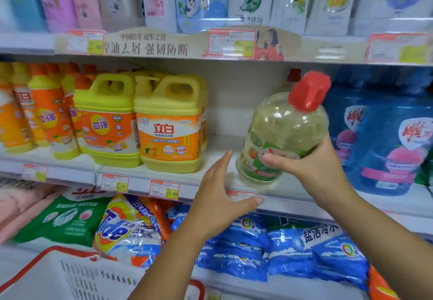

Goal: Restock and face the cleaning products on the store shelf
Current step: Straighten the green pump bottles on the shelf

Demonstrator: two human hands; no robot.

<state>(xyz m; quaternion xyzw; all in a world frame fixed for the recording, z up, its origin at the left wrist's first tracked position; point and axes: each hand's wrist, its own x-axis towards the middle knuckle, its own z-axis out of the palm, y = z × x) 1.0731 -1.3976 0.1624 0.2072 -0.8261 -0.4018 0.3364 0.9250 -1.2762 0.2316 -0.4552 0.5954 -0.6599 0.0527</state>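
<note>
Your right hand [311,166] grips the tilted clear bottle [285,135] right of centre, its base at the front of the shelf [220,143]; your left hand [218,196] hovers flat-fingered, holding nothing. The gap beside the yellow jugs [168,121] looks mostly unfilled (facing probably remains).

right hand [311,166] grips tilted clear bottle [283,135] over shelf [218,152].

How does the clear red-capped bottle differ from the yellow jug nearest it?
The clear plastic bottle with the red cap is rounded; the nearest yellow plastic jug with the orange label is boxy, with a handle. The bottle tilts in the right hand; the jug stands upright, untouched.
</note>
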